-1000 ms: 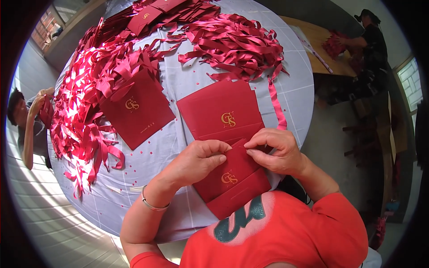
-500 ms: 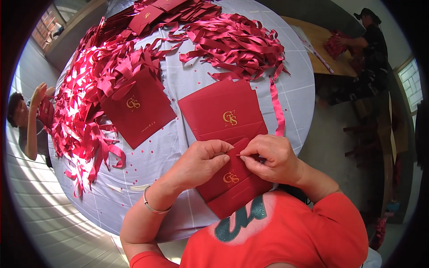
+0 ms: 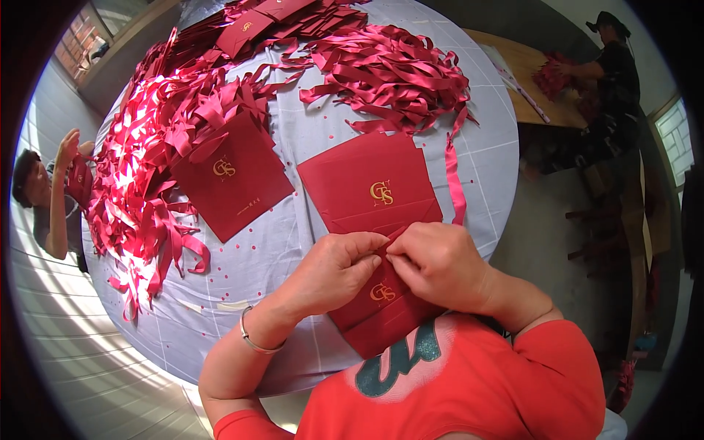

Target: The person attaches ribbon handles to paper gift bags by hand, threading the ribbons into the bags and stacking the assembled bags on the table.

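Observation:
At the table's near edge lies a flat red paper bag with a gold emblem. Thumb and fingers of my left hand are pinched on its upper edge. Right beside them my right hand is closed in a pinch at that same edge; whatever sits between its fingertips is hidden. Just beyond both hands is a stack of flat red paper bags, partly under the one I work on. To the left rests another red bag, with ribbons over its far end.
Heaps of red ribbon cover the far side and left of the round, cloth-covered table. More red bags lie at the back. One ribbon trails toward the right edge. Two people work nearby, one left, one right.
My right hand has shifted slightly left and turned, its fingertips now closer to my left fingertips. A thin pale tip that showed at its fingers is now hidden. The bags remain in place.

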### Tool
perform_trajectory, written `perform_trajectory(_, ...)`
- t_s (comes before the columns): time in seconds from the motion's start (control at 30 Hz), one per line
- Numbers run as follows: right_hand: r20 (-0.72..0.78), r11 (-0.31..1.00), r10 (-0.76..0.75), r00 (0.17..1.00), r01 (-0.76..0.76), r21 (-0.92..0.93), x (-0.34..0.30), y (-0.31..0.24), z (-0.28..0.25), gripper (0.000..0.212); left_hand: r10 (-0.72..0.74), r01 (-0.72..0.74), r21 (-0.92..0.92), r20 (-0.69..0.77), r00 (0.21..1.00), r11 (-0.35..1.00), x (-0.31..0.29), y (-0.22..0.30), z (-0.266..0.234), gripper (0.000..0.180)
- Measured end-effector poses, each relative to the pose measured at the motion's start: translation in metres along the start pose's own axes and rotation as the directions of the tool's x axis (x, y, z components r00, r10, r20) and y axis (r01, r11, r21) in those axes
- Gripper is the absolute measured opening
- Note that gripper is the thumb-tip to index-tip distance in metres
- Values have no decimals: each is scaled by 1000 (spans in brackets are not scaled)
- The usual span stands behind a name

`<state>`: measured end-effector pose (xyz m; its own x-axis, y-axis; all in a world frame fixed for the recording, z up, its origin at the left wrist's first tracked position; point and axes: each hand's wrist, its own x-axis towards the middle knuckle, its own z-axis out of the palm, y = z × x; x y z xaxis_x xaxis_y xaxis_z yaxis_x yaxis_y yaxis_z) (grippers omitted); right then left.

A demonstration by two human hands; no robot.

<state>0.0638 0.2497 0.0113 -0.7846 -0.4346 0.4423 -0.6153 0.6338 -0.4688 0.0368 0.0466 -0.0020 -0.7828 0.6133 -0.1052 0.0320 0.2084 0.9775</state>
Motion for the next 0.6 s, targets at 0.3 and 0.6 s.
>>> perform_trajectory(0.3, 301, 850, 51, 952, -199, 487, 26, 18, -42, 9, 110, -83, 196, -128, 986, 977, -8, 16, 13, 18)
perform_trajectory(0.6, 694, 811, 49, 719, -434, 392, 74, 24, -57, 11, 351, -213, 496, -203, 914, 842, -18, 26, 29, 20)
